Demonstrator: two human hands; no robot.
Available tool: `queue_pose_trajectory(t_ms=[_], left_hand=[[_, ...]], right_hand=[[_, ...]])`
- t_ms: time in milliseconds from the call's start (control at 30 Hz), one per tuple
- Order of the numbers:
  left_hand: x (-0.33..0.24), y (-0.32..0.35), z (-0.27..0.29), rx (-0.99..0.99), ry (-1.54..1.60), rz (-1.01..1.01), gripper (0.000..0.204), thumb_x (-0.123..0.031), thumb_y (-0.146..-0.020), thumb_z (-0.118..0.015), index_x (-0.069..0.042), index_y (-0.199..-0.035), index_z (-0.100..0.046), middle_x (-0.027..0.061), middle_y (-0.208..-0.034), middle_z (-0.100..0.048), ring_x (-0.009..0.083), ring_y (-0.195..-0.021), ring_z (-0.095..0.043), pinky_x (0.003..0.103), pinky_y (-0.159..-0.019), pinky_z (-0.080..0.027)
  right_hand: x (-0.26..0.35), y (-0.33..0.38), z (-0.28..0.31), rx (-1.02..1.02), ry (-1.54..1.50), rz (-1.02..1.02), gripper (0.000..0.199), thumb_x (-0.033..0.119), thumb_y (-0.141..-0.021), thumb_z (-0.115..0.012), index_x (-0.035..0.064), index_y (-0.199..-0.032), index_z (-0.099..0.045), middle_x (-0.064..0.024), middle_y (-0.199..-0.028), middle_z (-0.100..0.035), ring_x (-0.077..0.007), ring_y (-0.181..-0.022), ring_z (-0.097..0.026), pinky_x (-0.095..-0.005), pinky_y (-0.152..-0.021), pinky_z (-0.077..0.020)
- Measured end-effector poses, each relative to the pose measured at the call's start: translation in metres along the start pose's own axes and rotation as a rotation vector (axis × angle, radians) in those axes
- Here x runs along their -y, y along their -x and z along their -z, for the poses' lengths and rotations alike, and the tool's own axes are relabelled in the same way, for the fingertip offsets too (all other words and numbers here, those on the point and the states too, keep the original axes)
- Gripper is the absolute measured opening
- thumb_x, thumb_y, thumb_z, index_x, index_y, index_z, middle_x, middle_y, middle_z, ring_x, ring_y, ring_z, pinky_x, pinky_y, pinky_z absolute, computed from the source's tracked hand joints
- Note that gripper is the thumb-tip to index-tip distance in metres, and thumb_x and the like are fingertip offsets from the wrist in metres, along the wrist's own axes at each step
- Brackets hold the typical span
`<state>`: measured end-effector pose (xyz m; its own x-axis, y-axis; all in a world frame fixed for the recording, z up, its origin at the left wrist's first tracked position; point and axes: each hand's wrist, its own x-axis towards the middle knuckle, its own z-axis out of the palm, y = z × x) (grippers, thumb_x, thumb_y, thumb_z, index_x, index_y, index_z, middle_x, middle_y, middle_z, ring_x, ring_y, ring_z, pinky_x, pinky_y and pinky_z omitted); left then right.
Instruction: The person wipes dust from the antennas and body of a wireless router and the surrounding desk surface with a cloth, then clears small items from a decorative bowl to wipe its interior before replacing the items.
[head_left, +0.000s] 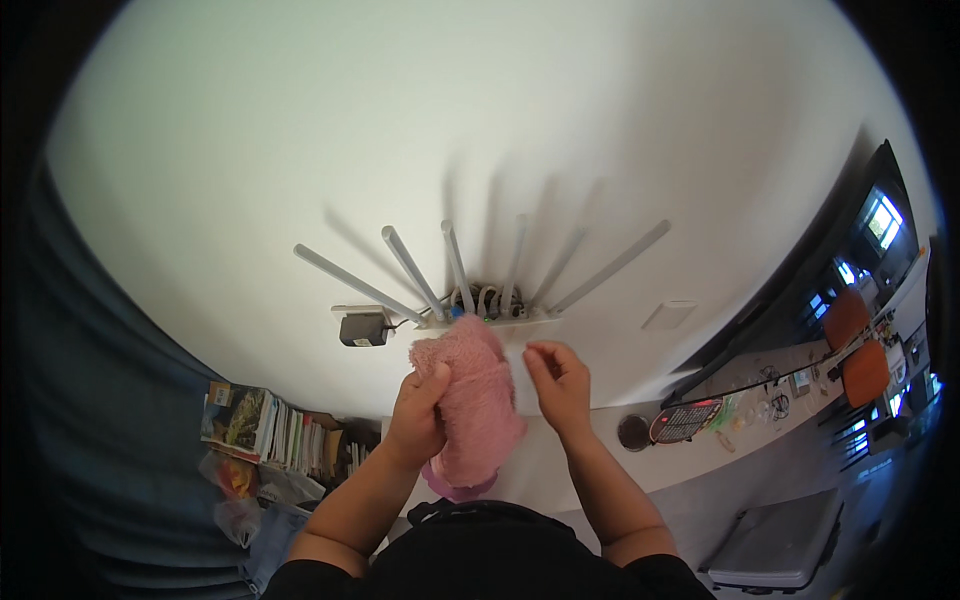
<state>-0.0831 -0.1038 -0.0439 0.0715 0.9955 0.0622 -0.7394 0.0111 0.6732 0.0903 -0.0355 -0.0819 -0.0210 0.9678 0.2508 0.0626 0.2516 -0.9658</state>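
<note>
My left hand (419, 415) is closed on a pink fluffy cloth (470, 405), its thumb pressed against the pile. The cloth hangs upright before me, its top reaching the foot of a router with several long grey antennas (408, 265). A purple scalloped edge (460, 486) shows under the cloth; what it belongs to is hidden. To the right of the cloth and apart from it, my right hand (560, 390) is raised with curled fingers, thumb and forefinger together. Nothing shows in its fingers.
A black power adapter (364, 329) is plugged in left of the router. Books and magazines (285, 435) stand at left beside a dark curtain (90, 400). On the white table (620, 475) lie a round dark object (633, 432) and a racket (685, 421). A large screen (850, 240) rises at right.
</note>
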Motion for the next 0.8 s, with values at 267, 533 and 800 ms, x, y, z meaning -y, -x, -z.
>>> queue_pose_trajectory(t_ms=[267, 533, 800], left_hand=[[0.035, -0.058, -0.026, -0.207, -1.312, -0.92, 0.024, -0.008, -0.074, -0.068, 0.003, -0.091, -0.055, 0.019, -0.082, -0.06, 0.0329, -0.066, -0.06, 0.039, -0.061, -0.049], [0.032, -0.087, -0.05, -0.422, -1.459, -0.877, 0.038, -0.011, -0.073, -0.074, 0.006, -0.098, -0.05, 0.0203, -0.089, -0.06, 0.0339, -0.081, -0.062, 0.041, -0.068, -0.049], [0.038, -0.098, -0.061, -0.689, -1.486, -0.766, 0.044, -0.018, -0.071, -0.076, 0.005, -0.094, -0.045, 0.0219, -0.094, -0.057, 0.0375, -0.087, -0.058, 0.046, -0.072, -0.045]], right_hand=[[0.013, -0.041, 0.004, -0.141, -0.051, 0.099, 0.029, 0.003, -0.087, -0.058, -0.0006, -0.116, -0.056, -0.0004, -0.076, -0.057, -0.0049, -0.064, -0.053, -0.0197, -0.057, -0.0431], [0.002, -0.053, 0.004, 0.096, 0.03, 0.037, 0.043, 0.003, -0.083, -0.059, -0.0013, -0.125, -0.05, -0.0074, -0.074, -0.063, -0.0095, -0.062, -0.058, -0.0244, -0.055, -0.0457], [0.001, -0.063, 0.001, 0.157, 0.072, 0.008, 0.042, 0.003, -0.078, -0.058, 0.0028, -0.12, -0.054, -0.0117, -0.074, -0.064, -0.0178, -0.064, -0.063, -0.0302, -0.06, -0.0486]])
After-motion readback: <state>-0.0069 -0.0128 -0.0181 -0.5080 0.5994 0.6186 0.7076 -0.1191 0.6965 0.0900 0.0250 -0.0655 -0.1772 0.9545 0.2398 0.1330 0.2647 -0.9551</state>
